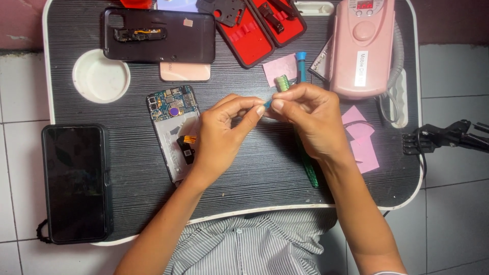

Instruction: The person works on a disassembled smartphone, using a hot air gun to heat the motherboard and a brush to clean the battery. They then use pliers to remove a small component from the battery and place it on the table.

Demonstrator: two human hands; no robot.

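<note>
Lap table (127, 203) carries all items. 2 hands meet at centre: left hand (220, 133), right hand (309, 119), toothbrush (305, 162) under the right. Opened phone (173, 130) left of left hand; back cover (159, 35) behind it; cup recess (101, 76) far left. Intact phone (76, 183) at left edge. Machine (362, 48) back right; tool case (260, 28) back centre.

dark phone screen (76, 183): left edge, black rectangle | white label (362, 69): pink device | red display (364, 4): device top
</note>
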